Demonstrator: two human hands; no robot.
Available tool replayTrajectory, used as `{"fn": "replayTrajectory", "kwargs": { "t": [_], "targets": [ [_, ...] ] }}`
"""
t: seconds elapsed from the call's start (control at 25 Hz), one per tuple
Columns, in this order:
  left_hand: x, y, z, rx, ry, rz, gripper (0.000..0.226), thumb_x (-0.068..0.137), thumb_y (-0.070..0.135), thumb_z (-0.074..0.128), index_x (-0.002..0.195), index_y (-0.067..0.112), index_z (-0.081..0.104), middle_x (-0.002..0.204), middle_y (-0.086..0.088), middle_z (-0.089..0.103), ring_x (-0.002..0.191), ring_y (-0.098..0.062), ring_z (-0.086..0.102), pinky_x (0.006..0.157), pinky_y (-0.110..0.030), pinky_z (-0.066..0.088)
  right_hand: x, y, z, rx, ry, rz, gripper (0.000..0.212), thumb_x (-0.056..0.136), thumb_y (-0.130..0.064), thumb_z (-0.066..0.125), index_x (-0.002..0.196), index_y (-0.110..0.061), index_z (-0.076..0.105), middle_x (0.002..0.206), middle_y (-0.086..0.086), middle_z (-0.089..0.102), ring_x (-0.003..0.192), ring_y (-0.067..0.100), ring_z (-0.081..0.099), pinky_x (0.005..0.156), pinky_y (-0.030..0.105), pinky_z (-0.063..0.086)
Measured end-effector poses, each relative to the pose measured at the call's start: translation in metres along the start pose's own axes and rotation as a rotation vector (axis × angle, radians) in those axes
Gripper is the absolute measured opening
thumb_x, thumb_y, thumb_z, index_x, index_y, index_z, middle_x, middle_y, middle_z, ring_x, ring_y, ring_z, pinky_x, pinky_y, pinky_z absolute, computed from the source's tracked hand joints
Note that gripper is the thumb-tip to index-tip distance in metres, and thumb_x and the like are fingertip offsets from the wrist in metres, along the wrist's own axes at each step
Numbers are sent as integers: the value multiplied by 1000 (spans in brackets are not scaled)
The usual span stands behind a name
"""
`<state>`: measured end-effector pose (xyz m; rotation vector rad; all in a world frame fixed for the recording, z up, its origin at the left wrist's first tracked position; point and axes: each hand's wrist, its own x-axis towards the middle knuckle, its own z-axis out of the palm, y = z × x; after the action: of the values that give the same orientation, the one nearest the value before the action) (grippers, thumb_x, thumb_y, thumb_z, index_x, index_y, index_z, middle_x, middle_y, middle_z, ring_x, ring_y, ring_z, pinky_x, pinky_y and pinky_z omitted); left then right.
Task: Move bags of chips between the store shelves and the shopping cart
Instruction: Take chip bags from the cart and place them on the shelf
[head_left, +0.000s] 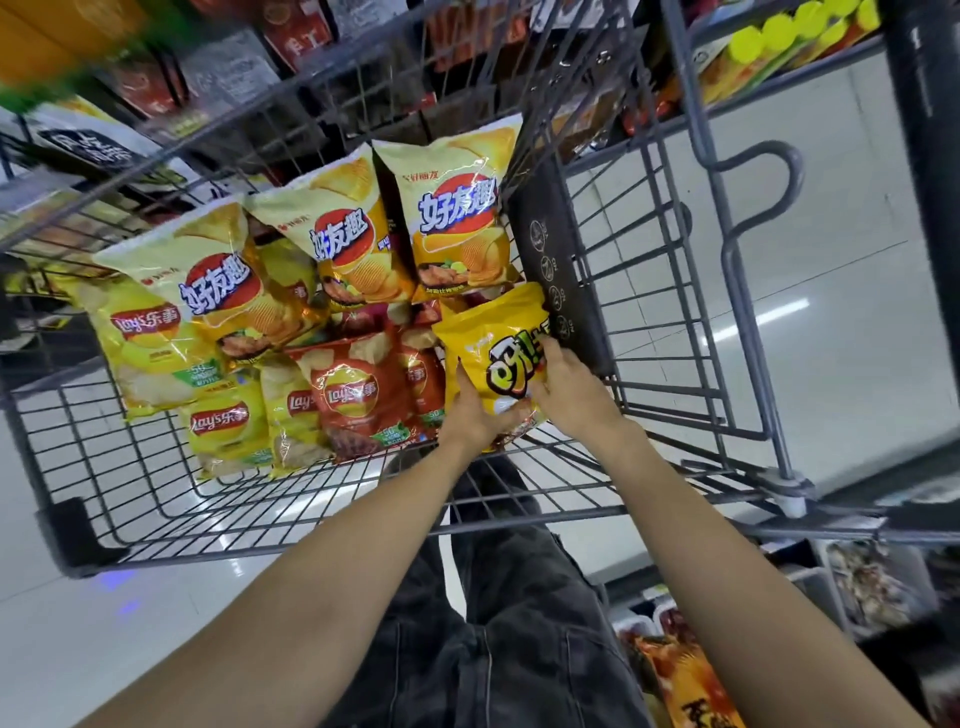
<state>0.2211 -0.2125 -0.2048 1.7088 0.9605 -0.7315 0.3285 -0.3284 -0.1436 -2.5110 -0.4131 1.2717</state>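
Note:
A bright yellow chip bag (493, 338) with green-and-black lettering sits inside the grey wire shopping cart (670, 291), at its near right corner. My left hand (475, 410) grips the bag's lower left edge. My right hand (569, 387) holds its right side, fingers curled over the front. Several other chip bags fill the cart: pale yellow ones (457, 218) leaning at the back, a red Lay's bag (358, 400) and yellow Lay's bags (150, 348) lying flat.
Store shelves with packaged snacks (291, 31) run behind the cart, and a lower shelf with more packets (691, 680) is at my right. A black cart flap (558, 270) stands beside the held bag. Glossy white floor (831, 312) lies around.

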Motion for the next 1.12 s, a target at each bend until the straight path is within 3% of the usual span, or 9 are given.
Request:
{"fn": "replayTrajectory", "kwargs": {
  "t": [0.16,0.32,0.52,0.64,0.76,0.88,0.96,1.04,1.12],
  "targets": [
    [-5,-3,-7,-151,80,33,111,67,47,87,151,25,17,138,-1,56,119,-23,57,91,-30,45,3,4,-1,75,6,15,64,95,-22,57,151,-16,25,140,21,46,123,42,50,95,48,45],
    [-13,-13,-47,-192,50,33,93,76,41,83,148,25,27,136,0,56,121,-18,54,97,-28,40,19,-6,7,175,-30,95,54,99,-29,52,145,-8,31,136,23,52,125,42,50,100,48,44],
    [-20,-28,-88,-62,-15,56,90,88,62,60,156,32,10,154,0,39,137,-26,42,115,-43,32,36,-29,22,478,-76,136,69,98,-45,52,152,-15,20,141,15,53,129,36,50,106,42,39],
    [-30,-29,-102,-64,13,99,82,94,56,54,155,36,4,157,0,33,136,-25,41,112,-35,26,36,-46,32,631,-27,116,75,96,-51,54,154,-21,16,145,9,50,132,33,48,111,44,38],
    [-47,-30,-119,-81,15,150,83,92,63,52,155,40,2,157,3,31,134,-27,46,112,-44,37,20,-66,36,661,29,86,83,90,-62,54,154,-24,16,146,8,49,133,34,47,111,53,37],
    [-71,-29,-141,-88,7,178,81,94,57,53,156,38,4,152,17,28,134,-12,38,114,-38,32,0,-83,37,667,98,34,75,93,-50,58,151,-20,20,141,7,53,129,33,50,110,55,38],
    [-91,-29,-157,-97,2,278,78,93,55,56,153,43,9,142,37,26,127,12,36,110,-27,25,-21,-97,37,672,169,11,74,92,-51,59,150,-25,20,137,2,56,128,31,52,108,55,38],
    [-110,-28,-172,-96,-16,356,71,91,55,59,146,52,15,129,52,26,113,34,30,110,-26,27,-49,-112,36,713,252,-25,72,94,-45,59,151,-26,20,131,-6,57,127,24,53,109,49,40],
    [-127,-27,-183,-86,-48,384,71,90,57,60,146,54,16,126,55,28,113,36,27,108,-26,29,-77,-122,35,767,345,-77,70,97,-39,58,153,-22,20,137,-6,54,128,19,52,110,45,40]
  ]
}}
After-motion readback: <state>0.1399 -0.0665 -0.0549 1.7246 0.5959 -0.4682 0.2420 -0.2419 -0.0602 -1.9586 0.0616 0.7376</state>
